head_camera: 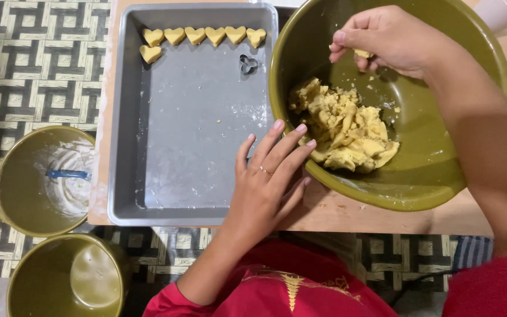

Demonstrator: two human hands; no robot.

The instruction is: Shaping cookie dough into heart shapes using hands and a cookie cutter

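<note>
Two round olive-green plastic bowls (27,182) sat on the patterned floor at the far left. Beside them a grey rectangular metal tray (189,111) held seven heart-shaped dough pieces (205,35) and a small metal heart cutter (248,63). The left hand (265,182), fingers spread, steadied the large olive-green bowl (418,176) of yellow crumbly dough (341,129). Above it, the right hand (388,38) pinched a small dough lump (362,53) between closed fingertips.
</note>
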